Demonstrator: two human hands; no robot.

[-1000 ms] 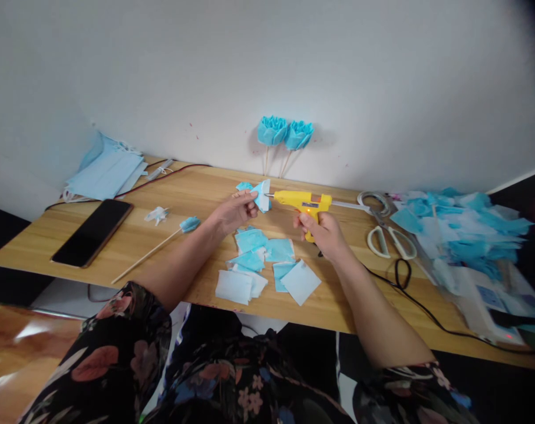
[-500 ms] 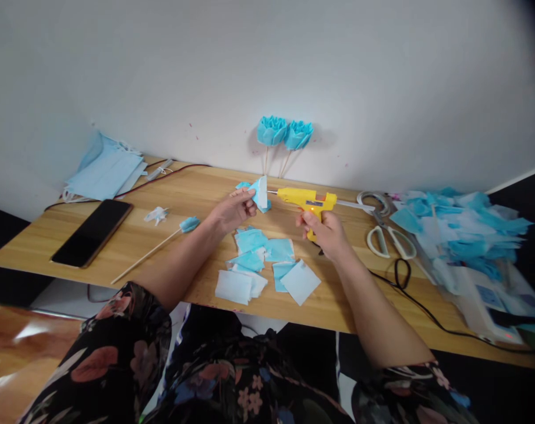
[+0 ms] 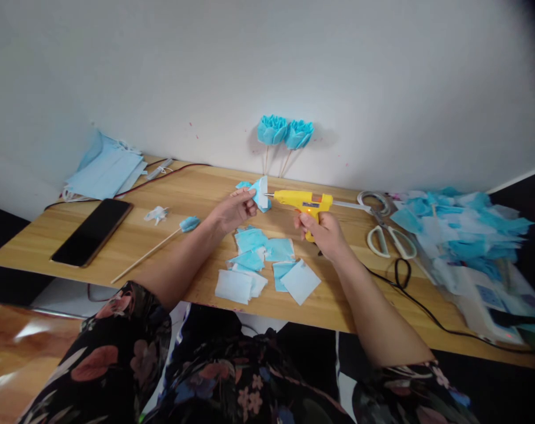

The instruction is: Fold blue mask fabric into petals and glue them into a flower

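Note:
Between the fingertips of my left hand (image 3: 237, 210) is a folded blue-and-white fabric piece (image 3: 261, 192), its white edge facing right. My right hand (image 3: 323, 231) is wrapped round the handle of a yellow hot glue gun (image 3: 300, 199), whose small orange light is lit. The gun's metal nozzle points left and meets the fabric's white edge, though I cannot tell whether glue is on it. A clear glue stick (image 3: 351, 205) juts from the gun's back. Below the hands lie several cut blue fabric squares (image 3: 280, 250). Left of them rests a wooden stick with a blue bud (image 3: 189, 224).
Two blue fabric flowers (image 3: 271, 130) on sticks lean against the wall. A black phone (image 3: 92, 232) and stacked face masks (image 3: 105, 171) lie left. On the right are scissors (image 3: 390, 237), a tape roll (image 3: 374, 202), a heap of blue scraps (image 3: 462, 227) and a black cord (image 3: 431, 315).
My right hand has moved the glue gun slightly left, bringing the nozzle onto the fabric's edge. My left hand has barely moved.

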